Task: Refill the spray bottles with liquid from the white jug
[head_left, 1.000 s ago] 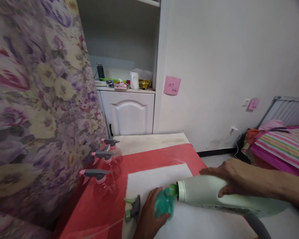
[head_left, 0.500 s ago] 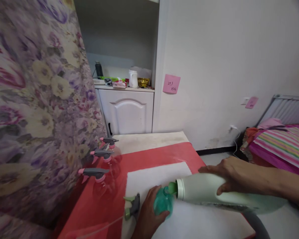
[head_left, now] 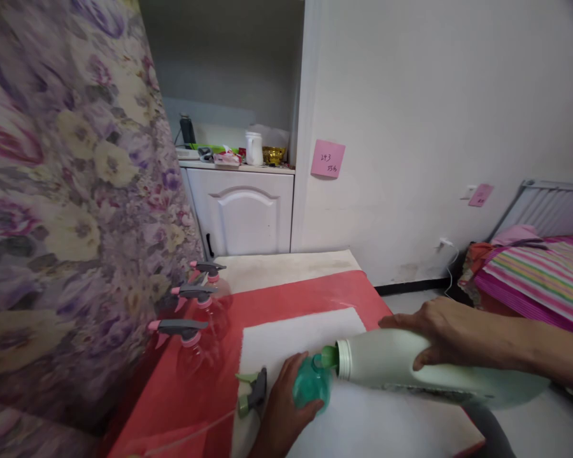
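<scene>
Gripping a small teal bottle point(head_left: 310, 383), the left hand point(head_left: 289, 407) is curling around its body, thumb on the near side and fingers on the far-left side. The right hand point(head_left: 439, 337) is closing over a large pale green jug point(head_left: 386, 356), holding it tipped on its side with the mouth facing left. The jug's green pour spout point(head_left: 328, 357) is meeting the teal bottle's open neck; whether it is reaching inside, or whether liquid is flowing, I cannot tell. The step in hand is seemingly pouring from jug to bottle, and the next move is probably calling for a steady tilt, with neck and spout staying lined up.

Just left of the left hand, a green-and-grey trigger head point(head_left: 254, 393) is lying on a white sheet point(head_left: 310, 323), its thin tube point(head_left: 191, 436) running left and near. The sheet is covering part of a red-topped table point(head_left: 310, 289). Along the table's left side, three clear spray bottles point(head_left: 209, 317) with pink-and-grey triggers are standing in a row from near to far.

Beyond, a floral curtain point(head_left: 86, 210) is hanging at left, a white cabinet point(head_left: 251, 213) is standing on the far side, and a striped bed point(head_left: 544, 280) is filling the far right.
</scene>
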Demonstrator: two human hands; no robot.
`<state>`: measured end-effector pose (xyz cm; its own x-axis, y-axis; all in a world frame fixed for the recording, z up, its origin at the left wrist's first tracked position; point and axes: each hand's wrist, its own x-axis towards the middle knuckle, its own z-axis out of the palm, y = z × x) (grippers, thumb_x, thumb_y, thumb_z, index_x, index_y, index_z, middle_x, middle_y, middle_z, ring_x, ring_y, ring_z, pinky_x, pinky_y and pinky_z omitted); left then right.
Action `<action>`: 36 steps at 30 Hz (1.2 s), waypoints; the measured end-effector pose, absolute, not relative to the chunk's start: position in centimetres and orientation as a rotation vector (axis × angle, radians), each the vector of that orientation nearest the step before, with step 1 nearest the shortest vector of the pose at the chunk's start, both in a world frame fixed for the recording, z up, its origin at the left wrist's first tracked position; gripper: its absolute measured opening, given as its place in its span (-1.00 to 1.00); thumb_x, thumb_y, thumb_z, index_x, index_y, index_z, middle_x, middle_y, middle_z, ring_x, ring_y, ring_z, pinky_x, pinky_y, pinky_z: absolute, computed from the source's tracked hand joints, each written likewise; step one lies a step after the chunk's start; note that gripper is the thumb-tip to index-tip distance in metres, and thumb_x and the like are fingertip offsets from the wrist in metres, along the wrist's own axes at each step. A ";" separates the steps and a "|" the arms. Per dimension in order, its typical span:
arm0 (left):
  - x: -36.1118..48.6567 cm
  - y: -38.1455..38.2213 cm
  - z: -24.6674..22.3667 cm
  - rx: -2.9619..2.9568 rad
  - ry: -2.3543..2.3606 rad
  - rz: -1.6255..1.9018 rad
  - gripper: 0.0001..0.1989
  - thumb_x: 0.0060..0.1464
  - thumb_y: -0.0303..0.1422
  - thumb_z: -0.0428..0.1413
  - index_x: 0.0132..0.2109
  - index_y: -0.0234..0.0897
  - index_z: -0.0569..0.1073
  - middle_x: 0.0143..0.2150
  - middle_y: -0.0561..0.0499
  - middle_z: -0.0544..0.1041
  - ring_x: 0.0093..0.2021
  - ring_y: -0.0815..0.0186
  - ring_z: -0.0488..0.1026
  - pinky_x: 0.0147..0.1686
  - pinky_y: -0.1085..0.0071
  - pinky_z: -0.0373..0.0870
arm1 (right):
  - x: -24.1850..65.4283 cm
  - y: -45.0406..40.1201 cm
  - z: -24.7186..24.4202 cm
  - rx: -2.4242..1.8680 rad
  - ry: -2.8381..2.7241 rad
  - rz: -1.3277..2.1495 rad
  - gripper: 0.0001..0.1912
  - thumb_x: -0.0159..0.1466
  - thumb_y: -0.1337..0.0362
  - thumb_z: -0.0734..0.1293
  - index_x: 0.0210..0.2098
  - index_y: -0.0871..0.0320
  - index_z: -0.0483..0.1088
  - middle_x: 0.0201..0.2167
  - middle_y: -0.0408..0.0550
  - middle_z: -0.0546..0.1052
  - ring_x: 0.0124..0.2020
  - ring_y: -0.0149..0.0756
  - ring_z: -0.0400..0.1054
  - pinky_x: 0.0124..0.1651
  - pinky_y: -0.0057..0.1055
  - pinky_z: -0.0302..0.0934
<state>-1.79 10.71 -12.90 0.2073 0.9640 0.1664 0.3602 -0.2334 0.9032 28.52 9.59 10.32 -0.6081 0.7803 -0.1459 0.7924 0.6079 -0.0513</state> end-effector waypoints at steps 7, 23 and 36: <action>-1.8 10.7 -13.1 1.746 1.250 1.023 -0.26 -0.28 -0.55 0.19 0.17 -0.27 0.37 0.20 -0.19 0.41 0.25 0.01 0.29 0.29 0.04 0.12 | 28.9 9.5 9.9 1.311 2.730 -0.013 -0.36 0.24 -0.08 0.32 0.24 0.01 0.25 -0.56 -0.10 0.46 -0.53 -0.20 0.38 -0.46 -0.42 0.01; -1.9 10.6 -12.7 1.740 1.229 1.036 -0.27 -0.26 -0.55 0.18 0.16 -0.21 0.37 0.19 -0.15 0.42 0.23 0.03 0.30 0.28 0.04 0.13 | 28.8 9.6 9.9 1.302 2.735 -0.039 -0.37 0.24 -0.05 0.33 0.24 0.00 0.23 -0.56 -0.13 0.47 -0.53 -0.21 0.40 -0.48 -0.44 0.07; -1.8 10.5 -12.7 1.711 1.220 1.051 -0.27 -0.27 -0.55 0.21 0.16 -0.24 0.38 0.19 -0.16 0.42 0.23 0.02 0.30 0.27 0.06 0.15 | 28.3 9.2 10.4 1.357 2.712 -0.087 -0.40 0.22 0.04 0.37 0.22 0.00 0.27 -0.58 -0.16 0.46 -0.55 -0.27 0.38 -0.50 -0.48 0.03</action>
